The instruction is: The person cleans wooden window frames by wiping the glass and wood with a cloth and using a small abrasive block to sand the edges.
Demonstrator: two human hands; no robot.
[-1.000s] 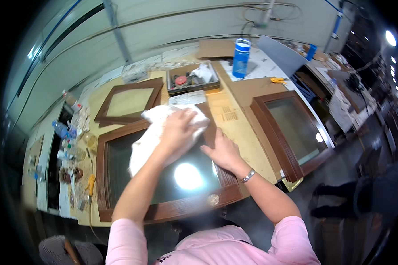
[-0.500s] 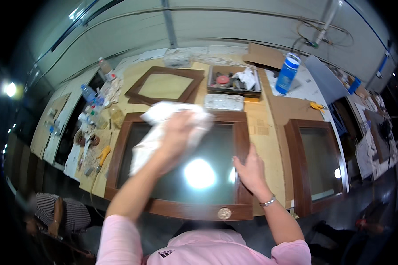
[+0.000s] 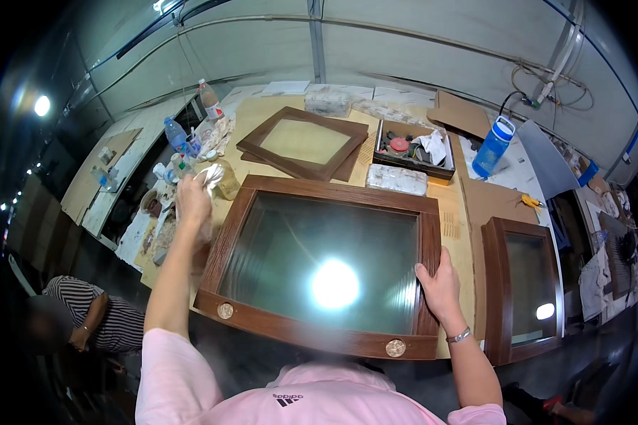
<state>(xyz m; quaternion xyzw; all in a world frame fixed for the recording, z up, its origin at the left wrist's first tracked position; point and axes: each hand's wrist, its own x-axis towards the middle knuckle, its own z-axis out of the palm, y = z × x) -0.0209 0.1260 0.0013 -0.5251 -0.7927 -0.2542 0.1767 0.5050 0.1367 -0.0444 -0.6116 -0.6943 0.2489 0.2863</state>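
A brown wooden cabinet door with a glass panel (image 3: pixel 305 248) lies on the bench in front of me, a bright light reflected in its glass. My right hand (image 3: pixel 441 289) grips the door's right side, the thumb on top of the frame and the fingers along its outer edge. Off the door's far left corner, my left hand (image 3: pixel 193 200) is closed on a white cloth (image 3: pixel 213 176), which is bunched up and partly hidden by the hand. Beside that hand stand a bottle of yellowish liquid (image 3: pixel 229 185) and other small bottles. Round metallic discs sit on the door's near rail.
A second glass-panelled door (image 3: pixel 530 283) stands at the right. Behind are stacked brown frames (image 3: pixel 298 166), an open box of odds and ends (image 3: pixel 411 150), a wrapped block (image 3: pixel 397 180) and a blue bottle (image 3: pixel 494 149). A person in stripes (image 3: pixel 113 312) is at lower left.
My left hand has lifted the white cloth off the glass and moved left to the bottles. The right hand stays on the door's edge. The whole view has shifted somewhat.
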